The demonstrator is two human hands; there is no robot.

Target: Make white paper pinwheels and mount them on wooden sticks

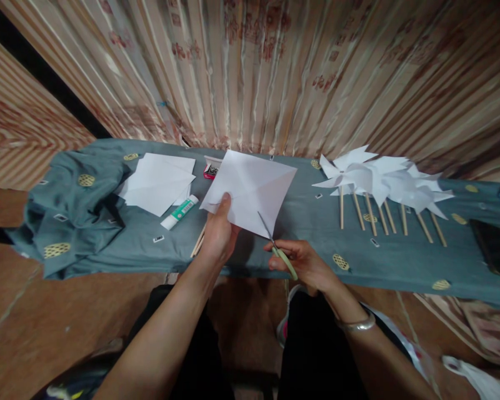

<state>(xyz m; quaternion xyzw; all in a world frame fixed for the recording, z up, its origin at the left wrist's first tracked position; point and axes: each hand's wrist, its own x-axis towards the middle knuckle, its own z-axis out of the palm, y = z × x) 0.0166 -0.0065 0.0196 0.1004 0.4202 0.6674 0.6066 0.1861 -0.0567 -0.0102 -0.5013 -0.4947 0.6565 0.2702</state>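
Note:
My left hand (221, 233) grips a square sheet of white paper (254, 186) by its lower left side, thumb on top. Faint diagonal creases cross the sheet. In my right hand (302, 261) is a pair of scissors (284, 262) with light green handles. A blade lies over the paper's near corner, pointing toward the middle; whether it has cut in there I cannot tell. Beneath the paper, partly hidden, are a small red box (210, 170) of little metal pieces and some thin wooden sticks (199, 241).
Left on the cloth-covered bench (304, 222) lie a stack of white paper (158, 180) and a green-and-white glue stick (179, 212). At right, several white paper pinwheels (383, 175) on wooden sticks overlap. A dark phone (494, 247) rests at the far right. A patterned curtain (250, 78) hangs behind.

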